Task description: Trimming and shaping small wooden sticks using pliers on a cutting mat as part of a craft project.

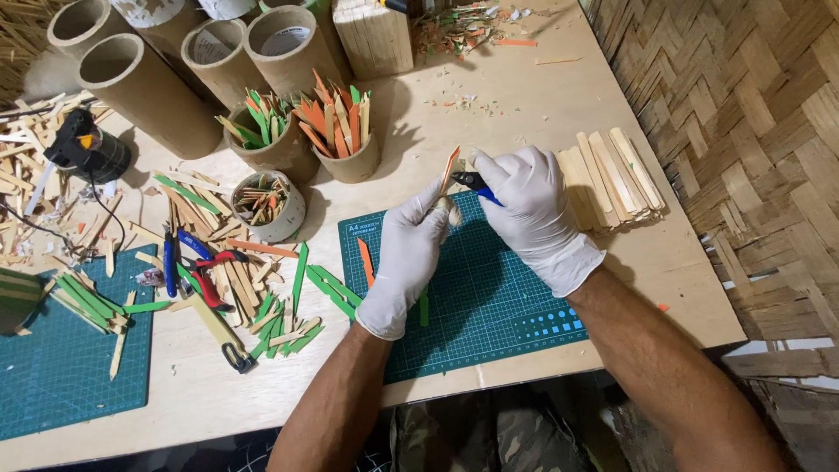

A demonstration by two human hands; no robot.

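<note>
Starting at the desk's (pixel 489 114) left edge, a dark mat (pixel 61 367) lies at the near corner with green sticks (pixel 87 301) on its top edge. Behind it, a black glue gun (pixel 83 149) sits among loose wood scraps. Cardboard tubes (pixel 149 79) lean across the far left corner. In front of them stand three short cups: one with green sticks (pixel 262 131), one with orange sticks (pixel 341 131), and a smaller white cup (pixel 271 205) nearer the middle. Red pliers (pixel 210 280) and a blue tool (pixel 170 258) lie in a heap of plain and green sticks by the white cup.

At the desk's near middle lies a green mat (pixel 489 306) with an orange stick (pixel 365 260) on it. Over that mat, the left hand (pixel 406 258), in a white glove, has its fingers closed around the lower end of a thin stick (pixel 449 170) that stands nearly upright. Just beside it, the gloved right hand (pixel 529 214) is clenched on blue-handled cutters (pixel 476 183), whose tip meets the stick.

Toward the desk's right edge, plain sticks (pixel 612 179) lie in a fanned stack. A woven wall (pixel 743 131) runs along that edge.
</note>
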